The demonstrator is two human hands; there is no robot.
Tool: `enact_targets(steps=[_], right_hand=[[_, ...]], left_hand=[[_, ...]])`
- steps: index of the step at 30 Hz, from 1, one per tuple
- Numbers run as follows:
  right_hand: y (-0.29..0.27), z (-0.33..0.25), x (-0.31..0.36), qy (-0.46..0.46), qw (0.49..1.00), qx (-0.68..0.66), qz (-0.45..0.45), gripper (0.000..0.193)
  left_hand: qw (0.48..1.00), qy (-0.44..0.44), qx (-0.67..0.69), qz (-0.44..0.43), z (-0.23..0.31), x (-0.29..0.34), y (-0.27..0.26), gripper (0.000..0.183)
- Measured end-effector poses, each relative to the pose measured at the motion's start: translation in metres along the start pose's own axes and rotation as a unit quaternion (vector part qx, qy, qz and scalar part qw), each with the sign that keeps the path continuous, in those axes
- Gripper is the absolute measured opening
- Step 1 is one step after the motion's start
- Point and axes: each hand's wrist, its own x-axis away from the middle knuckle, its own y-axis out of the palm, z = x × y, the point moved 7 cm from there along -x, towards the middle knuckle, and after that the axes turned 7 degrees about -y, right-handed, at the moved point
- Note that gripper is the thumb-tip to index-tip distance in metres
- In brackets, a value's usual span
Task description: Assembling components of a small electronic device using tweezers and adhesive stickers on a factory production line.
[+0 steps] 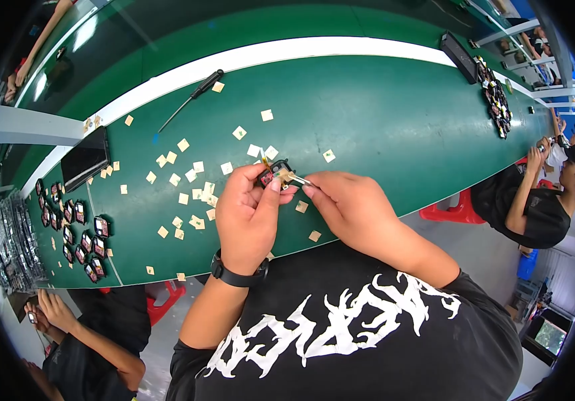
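Note:
My left hand, with a black watch on its wrist, is closed round a small black electronic part. A short yellowish strip sticks up from that part, and pink and tan bits show on it. Pinched in my right hand is a slim metal tool that looks like tweezers; its tip reaches the part. Fingers hide much of the part's lower side. Small cream square stickers lie scattered on the green table around my hands.
A screwdriver and a black box lie to the left, beside several black parts. Far right are a pile of black parts and a long black tray. Co-workers sit right and lower left; red stools stand near.

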Motion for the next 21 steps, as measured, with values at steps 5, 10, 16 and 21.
enact_targets(steps=[5,10,16,21], right_hand=[[0.008,0.003,-0.003,0.015,0.999,0.041,-0.003,0.012],[0.013,0.004,-0.005,0.036,0.997,0.049,-0.044,0.013],[0.014,0.006,-0.006,0.017,0.999,0.008,-0.039,0.011],[0.01,0.009,-0.009,0.024,0.992,-0.121,-0.02,0.019]], left_hand=[[0.999,0.024,-0.021,0.0,-0.003,0.003,0.0,0.017],[0.993,0.025,-0.11,-0.03,-0.002,0.003,0.002,0.021],[0.998,0.002,-0.055,-0.022,0.0,0.002,-0.002,0.02],[0.996,-0.058,0.03,-0.054,0.0,0.0,-0.005,0.03]])
